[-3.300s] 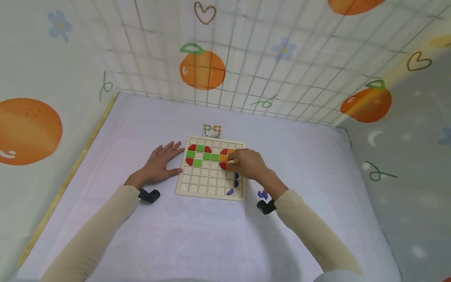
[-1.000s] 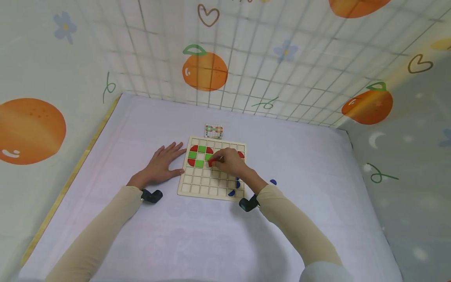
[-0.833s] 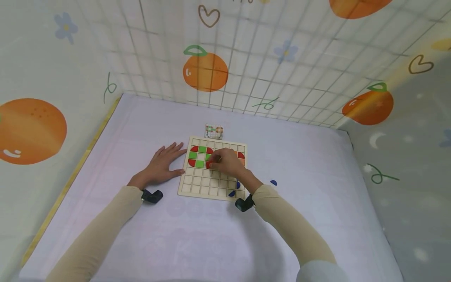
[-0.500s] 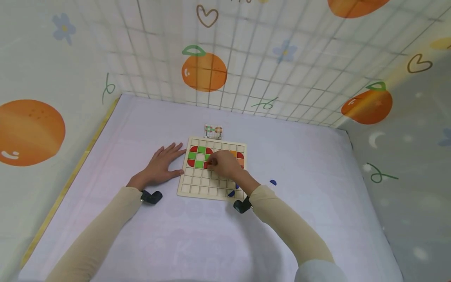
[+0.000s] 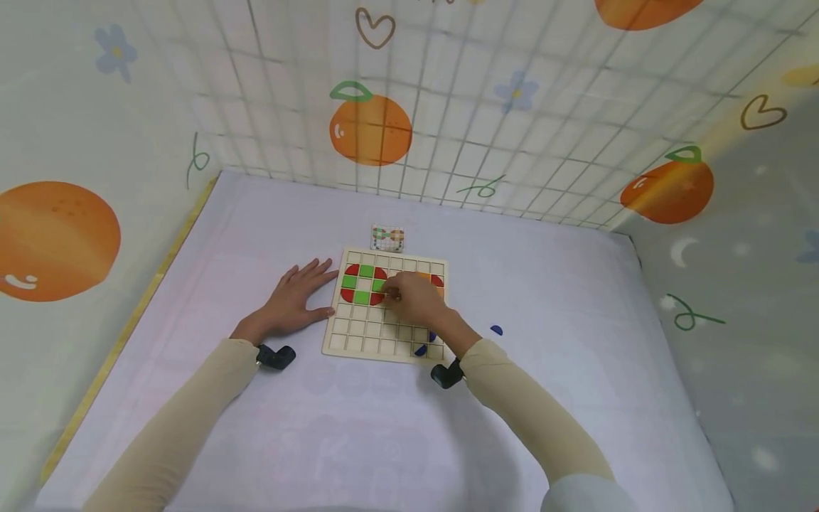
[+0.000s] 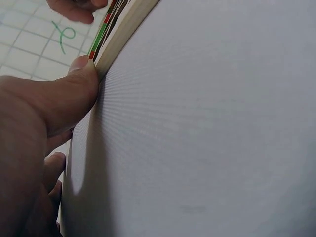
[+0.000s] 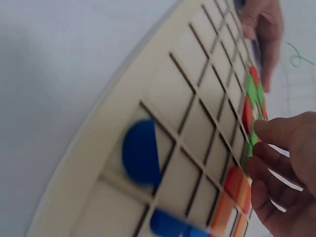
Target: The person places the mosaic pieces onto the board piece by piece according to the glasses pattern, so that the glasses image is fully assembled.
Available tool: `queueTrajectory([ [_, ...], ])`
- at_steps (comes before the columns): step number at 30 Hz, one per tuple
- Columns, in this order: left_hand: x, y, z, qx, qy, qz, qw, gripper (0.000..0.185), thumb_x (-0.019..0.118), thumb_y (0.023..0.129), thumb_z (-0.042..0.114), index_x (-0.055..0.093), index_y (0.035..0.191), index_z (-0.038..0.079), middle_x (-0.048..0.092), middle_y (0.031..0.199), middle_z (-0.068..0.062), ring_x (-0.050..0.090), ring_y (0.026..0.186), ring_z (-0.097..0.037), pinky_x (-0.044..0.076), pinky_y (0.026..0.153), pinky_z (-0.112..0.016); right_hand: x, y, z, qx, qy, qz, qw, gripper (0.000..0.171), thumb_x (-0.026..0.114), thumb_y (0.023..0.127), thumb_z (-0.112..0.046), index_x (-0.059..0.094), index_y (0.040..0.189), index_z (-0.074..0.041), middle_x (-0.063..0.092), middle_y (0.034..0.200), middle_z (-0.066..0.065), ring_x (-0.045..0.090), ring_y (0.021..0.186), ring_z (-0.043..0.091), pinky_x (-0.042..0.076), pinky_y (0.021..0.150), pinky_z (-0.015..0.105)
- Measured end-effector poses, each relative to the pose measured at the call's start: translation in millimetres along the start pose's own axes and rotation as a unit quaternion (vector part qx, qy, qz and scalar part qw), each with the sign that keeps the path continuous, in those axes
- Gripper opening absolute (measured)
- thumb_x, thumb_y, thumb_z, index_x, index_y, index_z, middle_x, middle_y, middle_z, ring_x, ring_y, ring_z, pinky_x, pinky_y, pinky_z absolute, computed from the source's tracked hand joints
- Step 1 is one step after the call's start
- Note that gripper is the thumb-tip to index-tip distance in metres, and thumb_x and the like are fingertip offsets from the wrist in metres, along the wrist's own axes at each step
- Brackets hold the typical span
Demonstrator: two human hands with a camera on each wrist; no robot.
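A wooden grid board [image 5: 367, 334] lies on a white cloth. Red quarter-rounds and green squares [image 5: 348, 282] form a ring at its upper left; orange and red pieces [image 5: 438, 281] sit at the upper right. My left hand [image 5: 296, 297] lies flat beside the board with its thumb [image 6: 74, 84] against the board's edge [image 6: 123, 27]. My right hand [image 5: 392, 294] reaches over the board with fingers curled, pinching a red piece [image 5: 377, 299] at the ring's lower right corner. In the right wrist view my right hand's fingers [image 7: 266, 163] hover by the red and green pieces [image 7: 249, 103].
Two blue pieces [image 5: 419, 350] sit in cells near the board's front right; another blue piece [image 5: 496, 331] lies on the cloth to the right. A small pattern card [image 5: 387, 238] stands behind the board. Printed walls with wire mesh enclose the back and sides.
My right hand moved from the board's right side to the green-and-red ring with a red piece, which now lies at the ring's lower right. The left hand stayed put.
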State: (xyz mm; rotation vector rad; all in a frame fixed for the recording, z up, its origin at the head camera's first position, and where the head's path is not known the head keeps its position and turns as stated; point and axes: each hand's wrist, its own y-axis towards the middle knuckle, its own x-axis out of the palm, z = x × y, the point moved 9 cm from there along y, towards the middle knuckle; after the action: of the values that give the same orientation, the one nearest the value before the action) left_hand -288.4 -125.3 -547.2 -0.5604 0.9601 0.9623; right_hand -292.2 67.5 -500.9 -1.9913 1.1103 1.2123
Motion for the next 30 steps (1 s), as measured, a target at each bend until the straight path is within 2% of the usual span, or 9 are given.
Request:
queueTrajectory([
  [6, 0.8, 1.5, -0.1, 0.001, 0.003, 0.001, 1.0000, 0.080, 0.071, 0.088, 0.043, 0.035, 0.154, 0.016, 0.018, 0.163, -0.007, 0.005, 0.149, -0.028, 0.001, 0.118, -0.052, -24, -27, 24, 0.032, 0.027, 0.041, 0.998, 0.009, 0.072, 0.091, -0.015, 0.076, 0.098, -0.011, 0.067, 0.084, -0.005, 0.060, 0.074, 0.011, 0.052, 0.062, 0.026],
  [10, 2.2, 1.8, -0.5, -0.001, 0.002, -0.002, 1.0000, 0.080, 0.072, 0.088, 0.043, 0.035, 0.154, 0.016, 0.018, 0.163, -0.006, 0.004, 0.150, -0.027, 0.001, 0.119, -0.052, -34, -50, 49, 0.081, 0.034, 0.047, 0.995, 0.011, 0.072, 0.090, -0.015, 0.076, 0.100, -0.010, 0.066, 0.086, -0.003, 0.060, 0.077, 0.014, 0.053, 0.064, 0.027],
  [17, 2.8, 0.8, -0.5, -0.004, 0.005, -0.006, 1.0000, 0.081, 0.072, 0.088, 0.043, 0.034, 0.154, 0.017, 0.017, 0.163, -0.006, 0.004, 0.150, -0.027, 0.000, 0.119, -0.051, -52, -96, 97, 0.179, -0.002, 0.068, 0.981, 0.026, 0.075, 0.088, -0.017, 0.074, 0.113, -0.010, 0.064, 0.111, 0.008, 0.060, 0.099, 0.026, 0.056, 0.081, 0.039],
  [19, 3.7, 0.8, -0.3, -0.003, 0.004, -0.009, 0.9999, 0.080, 0.071, 0.089, 0.044, 0.033, 0.155, 0.017, 0.016, 0.163, -0.006, 0.003, 0.150, -0.026, 0.000, 0.119, -0.051, -57, -110, 108, 0.199, -0.009, 0.076, 0.977, 0.028, 0.076, 0.087, -0.016, 0.073, 0.114, -0.008, 0.064, 0.114, 0.012, 0.060, 0.101, 0.029, 0.056, 0.083, 0.043],
  [25, 2.9, 0.1, -0.3, -0.003, 0.004, -0.014, 0.9999, 0.080, 0.068, 0.090, 0.046, 0.032, 0.155, 0.016, 0.015, 0.164, -0.006, 0.003, 0.150, -0.027, -0.001, 0.119, -0.051, -63, -145, 127, 0.228, -0.003, 0.083, 0.970, 0.030, 0.076, 0.084, -0.010, 0.072, 0.112, 0.000, 0.063, 0.107, 0.018, 0.061, 0.095, 0.032, 0.055, 0.079, 0.045],
  [30, 1.7, -0.8, -1.5, 0.001, -0.002, -0.013, 0.9999, 0.079, 0.067, 0.091, 0.046, 0.032, 0.155, 0.016, 0.014, 0.164, -0.007, 0.003, 0.150, -0.027, -0.002, 0.119, -0.051, -58, -161, 139, 0.246, 0.014, 0.076, 0.966, 0.024, 0.076, 0.084, -0.003, 0.073, 0.107, 0.003, 0.064, 0.096, 0.015, 0.063, 0.088, 0.029, 0.057, 0.071, 0.040],
])
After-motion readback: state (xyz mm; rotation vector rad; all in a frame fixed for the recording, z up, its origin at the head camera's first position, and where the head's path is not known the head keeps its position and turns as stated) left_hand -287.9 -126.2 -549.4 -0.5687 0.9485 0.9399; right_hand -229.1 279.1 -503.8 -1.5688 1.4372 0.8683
